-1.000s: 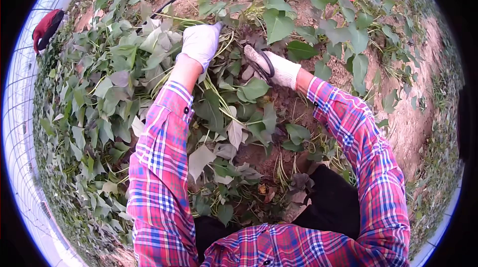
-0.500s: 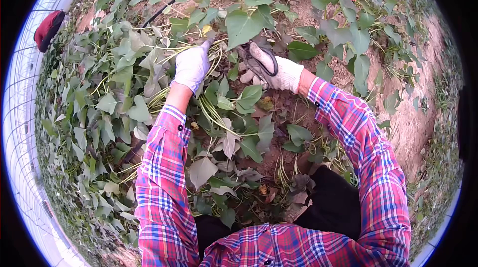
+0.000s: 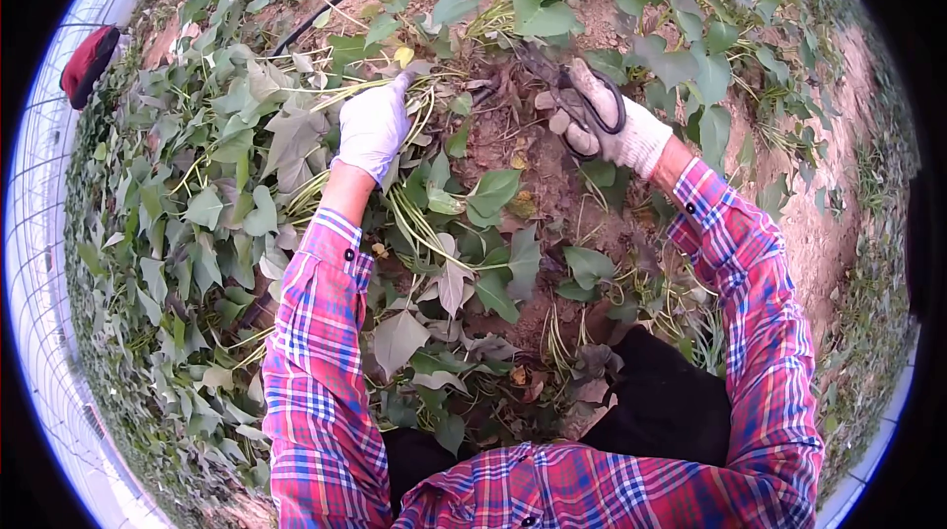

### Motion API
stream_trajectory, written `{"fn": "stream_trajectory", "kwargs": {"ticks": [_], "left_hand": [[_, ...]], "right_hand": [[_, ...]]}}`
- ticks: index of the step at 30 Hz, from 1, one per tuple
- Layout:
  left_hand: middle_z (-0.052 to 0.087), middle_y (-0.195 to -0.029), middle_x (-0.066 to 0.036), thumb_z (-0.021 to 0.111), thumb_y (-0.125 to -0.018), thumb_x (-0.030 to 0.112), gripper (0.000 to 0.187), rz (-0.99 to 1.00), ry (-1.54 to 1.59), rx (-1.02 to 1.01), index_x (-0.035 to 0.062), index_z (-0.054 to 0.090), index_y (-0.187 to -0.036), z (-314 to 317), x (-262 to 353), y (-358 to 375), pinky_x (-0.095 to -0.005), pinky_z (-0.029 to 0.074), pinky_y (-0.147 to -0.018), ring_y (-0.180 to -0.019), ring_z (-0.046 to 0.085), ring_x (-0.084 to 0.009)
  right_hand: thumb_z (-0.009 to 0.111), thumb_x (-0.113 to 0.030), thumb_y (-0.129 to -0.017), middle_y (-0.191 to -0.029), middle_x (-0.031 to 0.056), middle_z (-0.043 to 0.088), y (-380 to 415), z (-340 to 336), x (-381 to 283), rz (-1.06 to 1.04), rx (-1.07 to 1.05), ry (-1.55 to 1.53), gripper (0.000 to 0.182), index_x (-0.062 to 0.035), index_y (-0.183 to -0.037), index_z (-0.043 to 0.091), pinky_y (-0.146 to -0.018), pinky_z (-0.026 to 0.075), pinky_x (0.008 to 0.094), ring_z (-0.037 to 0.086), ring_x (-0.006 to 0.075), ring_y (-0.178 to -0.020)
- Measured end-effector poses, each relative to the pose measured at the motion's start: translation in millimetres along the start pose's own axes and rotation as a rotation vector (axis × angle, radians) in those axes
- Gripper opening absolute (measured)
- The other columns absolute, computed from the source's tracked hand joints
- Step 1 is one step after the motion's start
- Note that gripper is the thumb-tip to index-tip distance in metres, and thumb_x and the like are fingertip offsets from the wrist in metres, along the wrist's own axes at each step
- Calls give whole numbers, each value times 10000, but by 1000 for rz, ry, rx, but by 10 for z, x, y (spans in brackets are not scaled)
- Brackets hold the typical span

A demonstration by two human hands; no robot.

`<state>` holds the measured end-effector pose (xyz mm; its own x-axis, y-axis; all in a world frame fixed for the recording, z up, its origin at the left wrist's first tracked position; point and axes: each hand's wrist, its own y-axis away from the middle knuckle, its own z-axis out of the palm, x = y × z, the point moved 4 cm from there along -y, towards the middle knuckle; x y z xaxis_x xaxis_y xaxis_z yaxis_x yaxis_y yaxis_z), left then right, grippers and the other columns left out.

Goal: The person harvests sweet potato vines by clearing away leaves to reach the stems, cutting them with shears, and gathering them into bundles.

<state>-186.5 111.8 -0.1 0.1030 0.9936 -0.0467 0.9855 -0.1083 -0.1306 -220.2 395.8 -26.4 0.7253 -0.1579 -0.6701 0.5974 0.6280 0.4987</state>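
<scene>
Red-white-blue plaid shirt, green leaves
Beyond the shirt, pale lilac is shown by the left glove, off-white by the right glove, black by the scissors handles.

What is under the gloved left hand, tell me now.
Green vine stems show at the edges of the left hand; whatever lies directly beneath it is covered and cannot be seen.

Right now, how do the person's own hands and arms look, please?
The left hand wears a thin, smooth, pale lilac-white glove; the right hand, an off-white knitted glove, soiled at the fingers. Both sleeves are plaid in red, blue and white, each with a dark button near its end.
</scene>
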Motion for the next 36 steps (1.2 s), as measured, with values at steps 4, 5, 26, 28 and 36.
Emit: {"fn": "stream_trajectory", "kwargs": {"ticks": [4, 5, 26, 28, 36], "left_hand": [[644, -714, -94, 621, -775, 130, 566, 151, 60, 6, 248, 519, -1319, -418, 494, -110, -405, 492, -576, -662, 645, -280], [641, -714, -103, 624, -792, 152, 567, 205, 42, 27, 269, 507, -1334, -388, 563, -205, -402, 494, -584, -666, 643, -288], [667, -775, -166, 474, -814, 78, 620, -44, -36, -313, 188, 409, -1421, 217, 41, -277, -448, 509, -626, -667, 658, -318], [668, -770, -163, 477, -814, 78, 625, -40, -41, -305, 182, 400, -1426, 224, 47, -285, -446, 508, -619, -669, 659, -317], [666, -752, -152, 506, -796, 69, 683, -37, -67, -300, 170, 351, -1453, 256, 68, -266, -442, 501, -593, -656, 657, -316]], "right_hand": [[485, -672, -863, -816, 133, 667, -208, 283, -126, -75, 39, 692, 774, 49, -1132, 566, -487, 438, 249, 534, 114, -498], [505, -629, -880, -771, 136, 661, -324, 370, -100, -92, -5, 800, 710, 55, -1043, 605, -483, 440, 266, 539, 132, -500], [553, -655, -836, -690, 102, 636, -598, 61, -135, 98, 66, 974, 679, -1, -1006, 625, -434, 441, 267, 558, 135, -475], [542, -640, -853, -689, 94, 641, -722, 34, -112, 67, 48, 1063, 657, -4, -991, 632, -430, 441, 265, 559, 136, -468], [569, -520, -893, -624, 68, 619, -795, 65, -19, -85, 175, 1095, 503, -22, -842, 622, -394, 421, 276, 558, 144, -434]]}}
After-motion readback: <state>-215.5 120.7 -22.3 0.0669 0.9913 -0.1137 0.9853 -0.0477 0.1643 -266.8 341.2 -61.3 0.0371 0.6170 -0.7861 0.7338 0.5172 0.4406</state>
